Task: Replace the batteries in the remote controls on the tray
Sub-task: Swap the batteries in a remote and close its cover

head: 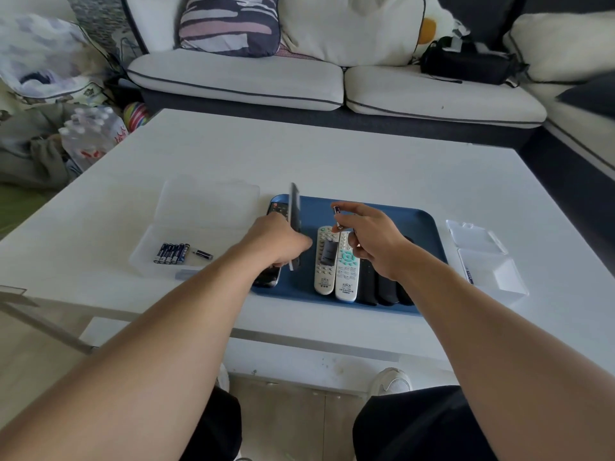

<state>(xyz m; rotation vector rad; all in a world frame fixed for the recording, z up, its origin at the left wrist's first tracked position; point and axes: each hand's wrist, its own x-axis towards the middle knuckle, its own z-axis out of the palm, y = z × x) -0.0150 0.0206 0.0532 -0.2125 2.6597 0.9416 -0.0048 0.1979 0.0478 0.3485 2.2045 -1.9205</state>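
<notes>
I am seeing the white table carrying three things directly: an open clear plastic case sitting at left, a blue tray lying at centre, another open clear case resting at right.

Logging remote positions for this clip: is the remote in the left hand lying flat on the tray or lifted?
Lifted. The left hand grips the dark remote tilted on edge above the blue tray, beside the flat-lying remotes.
</notes>
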